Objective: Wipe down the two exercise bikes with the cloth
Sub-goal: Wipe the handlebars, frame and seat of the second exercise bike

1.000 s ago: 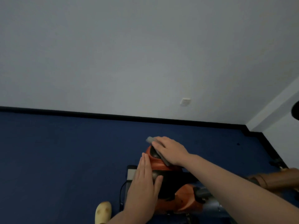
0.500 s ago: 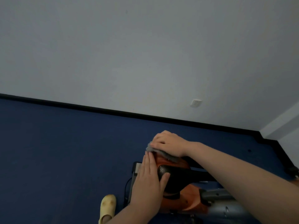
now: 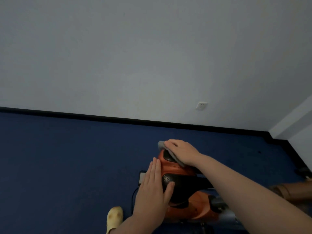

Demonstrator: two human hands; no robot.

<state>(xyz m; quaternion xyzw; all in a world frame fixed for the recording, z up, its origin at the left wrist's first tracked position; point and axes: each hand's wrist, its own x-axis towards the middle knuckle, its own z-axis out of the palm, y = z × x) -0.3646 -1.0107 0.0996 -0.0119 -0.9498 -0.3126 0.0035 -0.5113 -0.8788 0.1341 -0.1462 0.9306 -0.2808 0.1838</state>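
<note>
An orange and black exercise bike (image 3: 179,169) stands low in the middle, seen from above. My right hand (image 3: 181,151) lies flat on a grey cloth (image 3: 162,144) and presses it onto the far orange end of the bike. The cloth peeks out past my fingertips and under my palm. My left hand (image 3: 152,191) rests flat against the bike's left side, fingers straight, thumb on the black perforated part. A second bike is not clearly in view.
Dark blue carpet (image 3: 67,166) covers the floor up to a black skirting (image 3: 118,119) and a grey wall with a white socket (image 3: 201,105). A yellow slipper (image 3: 114,217) is at the bottom. A brown object (image 3: 290,190) sits at the right edge.
My right hand has slid the cloth back out toward the far tip of the bike after pulling it nearer. The left hand stays on the bike's side.
</note>
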